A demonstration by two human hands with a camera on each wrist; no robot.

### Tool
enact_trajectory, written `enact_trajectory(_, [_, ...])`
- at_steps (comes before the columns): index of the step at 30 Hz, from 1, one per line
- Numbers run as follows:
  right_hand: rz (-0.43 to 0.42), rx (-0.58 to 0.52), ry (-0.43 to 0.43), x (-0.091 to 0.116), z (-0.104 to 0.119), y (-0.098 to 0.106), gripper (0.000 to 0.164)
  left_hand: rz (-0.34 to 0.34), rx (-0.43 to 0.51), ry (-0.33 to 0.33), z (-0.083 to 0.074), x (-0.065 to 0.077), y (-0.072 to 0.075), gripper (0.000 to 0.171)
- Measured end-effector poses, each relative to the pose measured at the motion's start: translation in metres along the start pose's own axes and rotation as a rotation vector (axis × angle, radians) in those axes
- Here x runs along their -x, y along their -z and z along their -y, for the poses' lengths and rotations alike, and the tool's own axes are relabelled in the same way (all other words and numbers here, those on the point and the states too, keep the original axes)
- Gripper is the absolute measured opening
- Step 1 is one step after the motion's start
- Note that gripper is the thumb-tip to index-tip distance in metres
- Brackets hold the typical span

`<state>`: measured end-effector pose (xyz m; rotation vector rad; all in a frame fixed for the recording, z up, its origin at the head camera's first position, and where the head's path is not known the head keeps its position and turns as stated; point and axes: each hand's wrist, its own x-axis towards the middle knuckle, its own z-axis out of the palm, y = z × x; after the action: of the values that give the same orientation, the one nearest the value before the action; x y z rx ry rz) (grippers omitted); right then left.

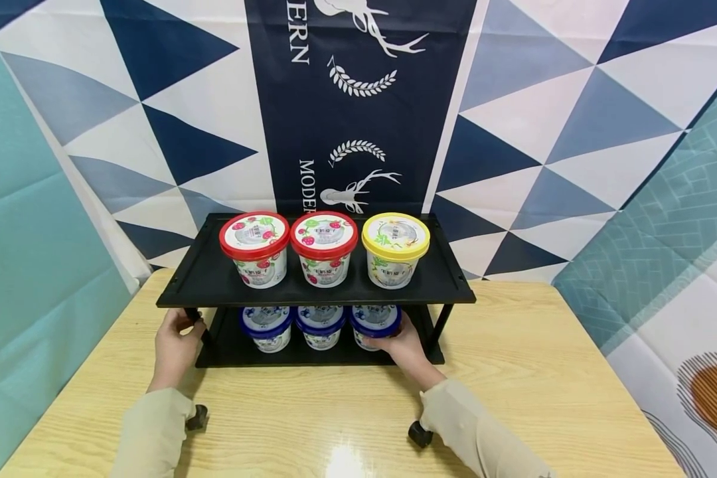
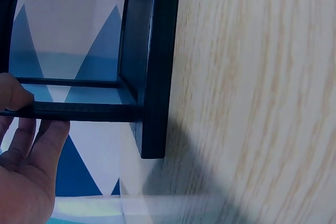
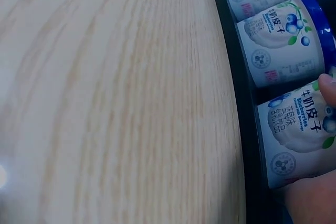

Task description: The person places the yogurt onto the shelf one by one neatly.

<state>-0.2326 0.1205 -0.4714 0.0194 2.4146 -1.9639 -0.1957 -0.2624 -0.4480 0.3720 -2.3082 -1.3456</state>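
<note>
A black two-tier rack (image 1: 334,297) stands on the table. On its lower shelf three blueberry yogurt cups with blue lids sit in a row. My right hand (image 1: 405,343) grips the rightmost blue-lidded cup (image 1: 375,320); the right wrist view shows the thumb on the front of that cup (image 3: 299,124). At the rack's left side, my left hand (image 1: 176,342) pinches the front left post (image 2: 89,112) between thumb and fingers. The middle blue-lidded cup (image 1: 320,325) and the left one (image 1: 267,326) stand beside the gripped cup, their backs partly hidden by the upper shelf.
Above, the upper shelf bears two red-lidded cups (image 1: 254,249) (image 1: 324,249) and a yellow-lidded cup (image 1: 396,249). Behind the rack hangs a patterned cloth (image 1: 358,119). The wooden table (image 1: 311,418) extends in front and to both sides.
</note>
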Motion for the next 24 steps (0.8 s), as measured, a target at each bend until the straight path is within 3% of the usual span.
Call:
enact_trajectory(12, [0.042, 0.004, -0.014, 0.000, 0.001, 0.004, 0.087, -0.009, 0.001, 0.000, 0.001, -0.001, 0.000, 0.016])
enact_trajectory(19, [0.112, 0.030, -0.049, 0.016, 0.033, 0.011, 0.083, -0.013, -0.005, 0.010, 0.002, -0.001, -0.002, 0.015])
enact_trajectory(24, [0.125, 0.030, -0.051, 0.018, 0.036, 0.012, 0.081, -0.016, -0.002, 0.000, 0.001, -0.001, -0.001, 0.016])
